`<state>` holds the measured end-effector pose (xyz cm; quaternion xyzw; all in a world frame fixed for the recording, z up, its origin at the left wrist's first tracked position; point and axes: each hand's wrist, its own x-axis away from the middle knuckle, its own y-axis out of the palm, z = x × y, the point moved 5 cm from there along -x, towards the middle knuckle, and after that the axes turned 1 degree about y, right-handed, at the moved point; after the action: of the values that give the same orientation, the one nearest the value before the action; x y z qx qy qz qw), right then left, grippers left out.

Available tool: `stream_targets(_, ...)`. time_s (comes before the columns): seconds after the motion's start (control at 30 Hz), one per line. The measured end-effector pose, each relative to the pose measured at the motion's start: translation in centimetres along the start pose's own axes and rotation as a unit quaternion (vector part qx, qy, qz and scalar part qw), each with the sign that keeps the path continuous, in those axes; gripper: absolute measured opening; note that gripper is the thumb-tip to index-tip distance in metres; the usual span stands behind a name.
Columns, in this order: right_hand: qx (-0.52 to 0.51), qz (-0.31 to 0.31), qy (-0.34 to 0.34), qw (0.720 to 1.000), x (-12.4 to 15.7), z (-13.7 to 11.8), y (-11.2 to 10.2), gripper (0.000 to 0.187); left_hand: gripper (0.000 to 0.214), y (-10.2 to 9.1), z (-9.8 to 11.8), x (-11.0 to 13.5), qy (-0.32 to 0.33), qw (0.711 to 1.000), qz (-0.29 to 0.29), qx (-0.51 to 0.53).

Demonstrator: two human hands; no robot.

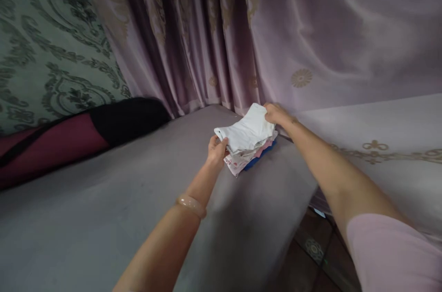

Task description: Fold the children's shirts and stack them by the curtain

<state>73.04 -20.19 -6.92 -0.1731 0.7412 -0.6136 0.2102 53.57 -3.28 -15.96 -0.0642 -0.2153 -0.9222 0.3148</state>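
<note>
A folded white garment [247,130] is held by its two ends, one in each hand. My left hand [217,150] pinches its near left corner, thumb on top. At the far right end, my right hand [274,114] is closed on the edge, its fingertips partly hidden by the cloth. Right under the white piece lies a small stack of folded clothes: a white one with a reddish print [236,164], a pink one [265,148] and a blue one [257,159]. Whether the white garment rests on the stack or hangs just above it, I cannot tell.
The stack is near the corner of a grey-covered bed or couch [138,200]. A long maroon and black bag [100,128] lies along the patterned wall at left. Mauve curtains [214,38] hang behind. Past the right edge, the tiled floor [311,246] is lower.
</note>
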Motion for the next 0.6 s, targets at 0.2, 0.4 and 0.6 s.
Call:
stream_targets(0.2,0.092,0.02,0.054,0.994,-0.3,-0.1,1.2,0.043,0.027,0.2,-3.7,-0.7,-0.028,0.999,-0.025,0.038)
stream_targets(0.4,0.133,0.045,0.096,0.985,0.5,-0.3,4.4,0.043,0.021,-0.5,-4.7,-0.3,-0.081,0.994,-0.01,0.073)
stream_targets(0.6,0.113,0.049,0.07,0.99,-0.9,-1.8,7.2,0.052,0.036,-7.0,-1.7,2.0,0.011,0.995,-0.011,-0.101)
